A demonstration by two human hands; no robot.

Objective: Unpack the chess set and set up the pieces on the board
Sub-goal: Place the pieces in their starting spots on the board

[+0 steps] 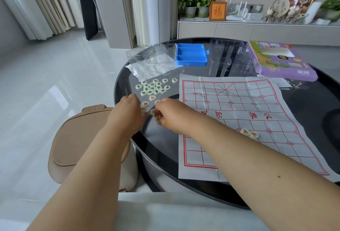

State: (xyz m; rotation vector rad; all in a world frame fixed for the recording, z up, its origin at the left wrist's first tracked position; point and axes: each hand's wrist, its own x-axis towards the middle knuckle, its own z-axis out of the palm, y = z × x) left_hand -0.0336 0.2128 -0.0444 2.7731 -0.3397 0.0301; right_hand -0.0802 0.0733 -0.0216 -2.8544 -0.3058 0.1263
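Both bare forearms reach from the bottom edge out over the near-left rim of the round, dark, glossy table (303, 102). The left hand (128, 115) lies knuckles-up at the table's edge, fingers bent down among the loose pieces; whether it pinches one I cannot tell, since its fingertips are hidden. The right hand (168, 114) crosses in from the right, and its curled fingers appear to pinch a small pale round disc with red lettering (157, 119), held just under the fingertips.

Beyond and between the two hands lies the loose cluster of pale round chess discs (154, 88), some lettered in dark ink farther off, the red-lettered ones nearest the fingers. All of them sit on bare table, just left of the board.

The white paper board with red grid lines (239, 102) lies flat to the right of both hands, its left edge close beside the right wrist. Two red-lettered discs (250, 133) already stand on it, touching each other, near its near half.

So the move ahead most likely runs rightward: pieces to the left, board to the right, and the right hand is the nearer one to the grid.

At the far side rest an empty blue plastic tray (191, 54), clear plastic packaging (156, 54), and a purple cardboard box (281, 61).
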